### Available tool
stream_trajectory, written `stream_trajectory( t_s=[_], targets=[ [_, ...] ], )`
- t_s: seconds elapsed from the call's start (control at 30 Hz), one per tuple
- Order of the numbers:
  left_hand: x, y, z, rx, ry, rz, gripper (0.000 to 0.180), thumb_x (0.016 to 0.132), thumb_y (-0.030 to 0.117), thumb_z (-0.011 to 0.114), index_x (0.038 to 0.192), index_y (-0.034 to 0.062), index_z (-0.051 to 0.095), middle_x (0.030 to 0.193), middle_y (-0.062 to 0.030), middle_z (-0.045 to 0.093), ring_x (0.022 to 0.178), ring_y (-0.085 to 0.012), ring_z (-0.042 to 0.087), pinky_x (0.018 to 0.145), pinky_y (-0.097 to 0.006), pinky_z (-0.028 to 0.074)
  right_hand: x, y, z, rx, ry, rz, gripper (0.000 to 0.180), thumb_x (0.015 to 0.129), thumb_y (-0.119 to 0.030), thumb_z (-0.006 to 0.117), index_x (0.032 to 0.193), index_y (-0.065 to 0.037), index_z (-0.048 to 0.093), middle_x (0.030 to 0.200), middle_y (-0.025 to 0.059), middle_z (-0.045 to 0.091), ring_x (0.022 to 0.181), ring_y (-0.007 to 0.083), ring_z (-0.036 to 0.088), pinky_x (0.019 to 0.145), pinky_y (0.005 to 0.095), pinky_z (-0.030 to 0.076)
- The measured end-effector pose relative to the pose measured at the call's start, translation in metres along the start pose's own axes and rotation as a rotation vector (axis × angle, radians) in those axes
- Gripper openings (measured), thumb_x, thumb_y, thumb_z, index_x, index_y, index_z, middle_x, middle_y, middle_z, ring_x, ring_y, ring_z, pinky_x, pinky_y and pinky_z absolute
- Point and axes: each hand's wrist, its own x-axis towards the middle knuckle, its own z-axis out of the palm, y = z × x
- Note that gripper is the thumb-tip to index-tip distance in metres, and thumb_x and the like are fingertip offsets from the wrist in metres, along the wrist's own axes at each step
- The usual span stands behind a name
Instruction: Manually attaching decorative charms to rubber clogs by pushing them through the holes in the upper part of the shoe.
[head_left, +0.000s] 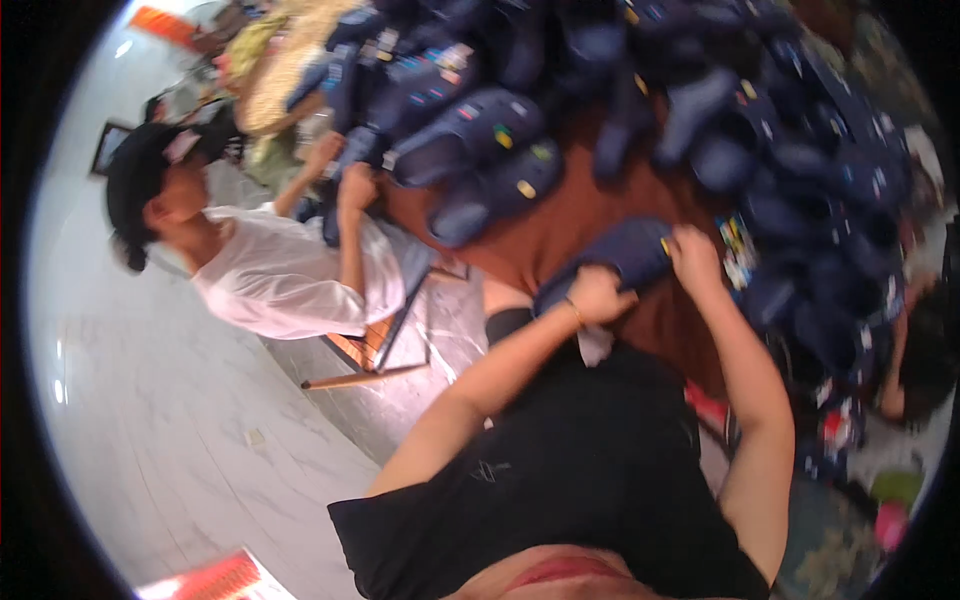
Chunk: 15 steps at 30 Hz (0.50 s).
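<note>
A dark blue clog [625, 243] lies over the brown cloth in front of me, its yellow spot near the toe end. My left hand [598, 294] is closed on the clog at its near side, around the opening. At the other end, the bent fingers of my right hand [697, 258] press together against the clog beside the yellow spot. Whether a small piece sits between those fingers is hidden and blurred. Just beyond lies a pair of dark blue clogs [470, 135] with small coloured decorations on top.
Many more dark blue clogs [830, 190] are heaped along the far and right sides of the brown cloth [560, 220]. On the left, a person [290, 265] in a white shirt and black cap handles another clog. A wooden chair [370, 345] stands there. Colourful small packets [737, 250] lie right of my hand.
</note>
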Motion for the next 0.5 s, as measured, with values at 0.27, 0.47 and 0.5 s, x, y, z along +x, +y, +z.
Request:
stream_trajectory(
  t_s=[0.27,0.47,0.5],
  targets=[
    [-0.004,0.006,-0.01,0.07,0.058,-0.01,0.051,0.075,0.045,0.06,0.067,-0.0063,0.06,0.078,-0.0267,0.058,0.081,-0.0422,0.053,0.077,-0.048,0.038,0.042,0.029,-0.002,0.279,-0.485,0.326,0.029,0.056,-0.016,0.077,0.077,-0.004,0.06,0.078,0.012,0.063,0.072,0.0266,0.061,0.064,0.0354,0.047],
    [-0.004,0.005,-0.004,0.079,0.048,-0.003,0.052,0.075,0.044,0.059,0.073,-0.0078,0.06,0.086,-0.0278,0.057,0.087,-0.0418,0.052,0.083,-0.049,0.035,0.049,0.003,0.0,-0.015,-0.53,0.327,0.026,0.06,-0.018,0.073,0.077,-0.003,0.06,0.083,0.0135,0.063,0.078,0.0306,0.061,0.067,0.0376,0.048],
    [-0.005,0.007,-0.004,0.102,0.102,0.03,0.052,0.075,0.044,0.059,0.075,-0.0082,0.06,0.089,-0.0281,0.057,0.089,-0.0419,0.051,0.084,-0.049,0.035,0.046,0.0,0.009,-0.143,-0.46,0.279,0.024,0.062,-0.018,0.072,0.076,-0.003,0.06,0.082,0.0132,0.063,0.08,0.0312,0.061,0.067,0.0382,0.048]
  ],
)
